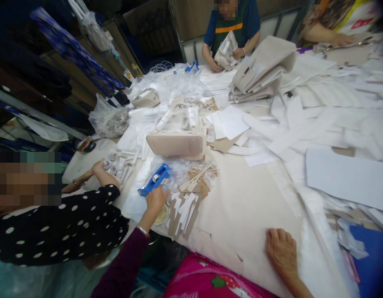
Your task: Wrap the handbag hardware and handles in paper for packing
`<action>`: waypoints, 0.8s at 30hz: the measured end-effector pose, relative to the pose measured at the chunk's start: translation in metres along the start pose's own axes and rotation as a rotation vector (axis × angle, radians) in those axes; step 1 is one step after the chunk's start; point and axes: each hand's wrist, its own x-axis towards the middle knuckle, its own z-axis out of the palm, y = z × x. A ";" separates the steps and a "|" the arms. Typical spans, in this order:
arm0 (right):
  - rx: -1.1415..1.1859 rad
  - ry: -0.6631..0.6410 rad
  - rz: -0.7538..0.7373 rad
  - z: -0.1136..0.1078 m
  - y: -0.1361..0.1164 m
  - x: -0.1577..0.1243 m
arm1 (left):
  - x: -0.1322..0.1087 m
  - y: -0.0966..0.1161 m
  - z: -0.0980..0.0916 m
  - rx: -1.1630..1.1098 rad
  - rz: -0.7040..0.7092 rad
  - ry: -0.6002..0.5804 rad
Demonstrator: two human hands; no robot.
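My left hand (155,204), below a dark purple sleeve, is closed against the near side of a blue tape dispenser (157,179). Whatever its bent fingers pinch is hidden. A roll of tape sits in the dispenser. Just right of this hand lie several white and grey-beige strips (185,213), with a round container (162,215) partly behind the wrist. Farther right, my right hand (282,250) rests palm down on the pale tabletop (241,203), fingers curled in and nothing showing in them. Beyond the dispenser, a beige handbag (175,145) lies with its base toward me, its handles wrapped in white.
Tags with strings (203,178) lie beside the dispenser. Folded beige bags (262,68) are stacked at the back right; white sheets (346,178) cover the right side. A co-worker in polka dots (54,231) sits close on my left, and others work across the table.
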 end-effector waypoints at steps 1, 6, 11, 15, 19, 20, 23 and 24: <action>-0.008 -0.008 0.000 -0.001 0.000 0.000 | -0.005 -0.002 0.010 -0.016 -0.061 -0.030; -0.035 -0.019 -0.005 -0.002 -0.002 0.000 | -0.010 -0.004 0.031 -0.141 -0.230 -0.105; -0.028 -0.016 -0.007 0.002 0.001 -0.002 | -0.020 0.003 0.010 -0.025 -0.015 0.166; -0.008 -0.016 -0.004 0.004 0.001 -0.003 | 0.001 0.042 0.004 0.050 0.186 0.237; 0.012 0.007 -0.007 0.004 0.000 -0.001 | 0.044 0.089 0.013 0.087 0.201 0.280; 0.017 0.021 -0.008 0.004 0.000 0.000 | 0.054 0.098 0.015 0.086 0.225 0.286; 0.036 0.043 -0.010 0.005 0.000 0.000 | 0.078 0.110 0.020 0.090 0.342 0.302; 0.041 0.036 -0.008 0.004 0.000 0.000 | 0.084 0.112 0.020 0.094 0.372 0.311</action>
